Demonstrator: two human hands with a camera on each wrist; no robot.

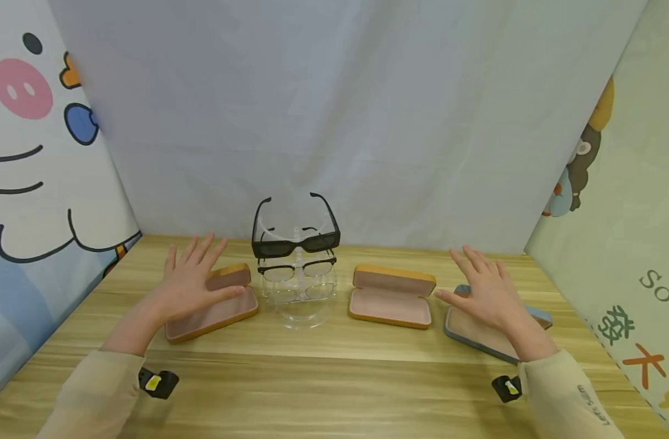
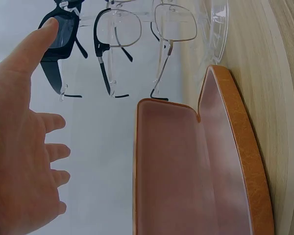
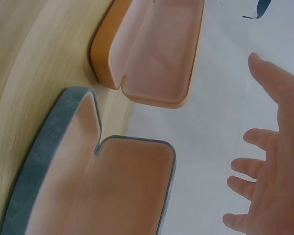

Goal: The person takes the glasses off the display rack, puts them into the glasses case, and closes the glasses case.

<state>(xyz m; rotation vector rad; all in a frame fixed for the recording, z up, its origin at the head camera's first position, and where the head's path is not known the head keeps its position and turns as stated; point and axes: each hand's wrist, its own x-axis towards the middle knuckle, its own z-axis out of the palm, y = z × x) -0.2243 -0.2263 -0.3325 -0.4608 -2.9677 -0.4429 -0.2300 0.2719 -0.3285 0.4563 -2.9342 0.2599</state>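
Observation:
My left hand hovers with spread fingers above an open orange glasses case lined in pink. Over an open blue-grey glasses case, partly hidden by it, my right hand is spread too. Both hands hold nothing. Between them stands a clear display stand. It carries black sunglasses on top, black half-rim glasses below, and thin-rimmed glasses lowest. A second open orange case lies right of the stand, near my right thumb.
The wooden table ends at a pale curtain behind the stand. Cartoon-printed sheets hang at the left and right. A small black device is at my left wrist and another at my right.

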